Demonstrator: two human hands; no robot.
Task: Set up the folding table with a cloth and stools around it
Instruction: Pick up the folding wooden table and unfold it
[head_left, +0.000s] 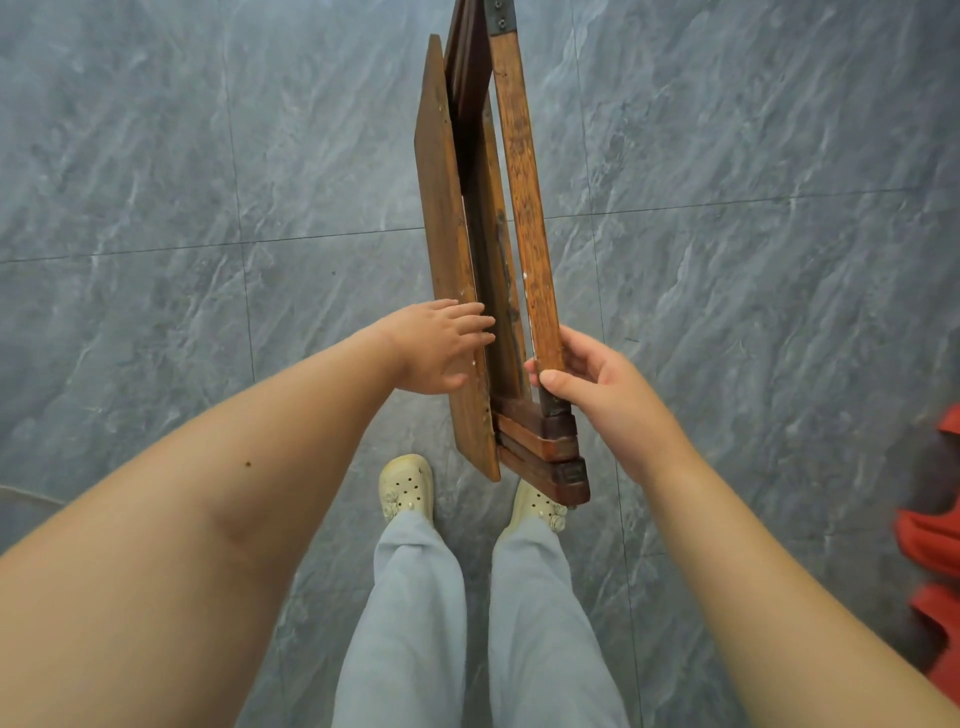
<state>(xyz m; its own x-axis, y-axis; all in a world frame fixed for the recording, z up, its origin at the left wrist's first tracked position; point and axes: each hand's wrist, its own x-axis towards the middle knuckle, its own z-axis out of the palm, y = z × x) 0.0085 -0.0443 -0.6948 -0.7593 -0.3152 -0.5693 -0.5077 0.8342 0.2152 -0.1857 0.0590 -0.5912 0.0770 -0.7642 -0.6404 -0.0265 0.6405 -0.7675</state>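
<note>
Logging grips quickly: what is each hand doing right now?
Left hand: open, fingers flat against the table top.
Right hand: closed around a table leg.

The folded brown wooden table (514, 218) is cut by the top edge. The crumpled red cloth (935, 545) is cut by the right edge. Right cream perforated clog (537, 506) is partly hidden behind the table.

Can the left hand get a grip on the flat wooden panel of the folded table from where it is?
Probably yes. The left hand is open with its fingers already lying across the panel edge, and nothing lies between them. The right hand holds the leg rail opposite.
</note>
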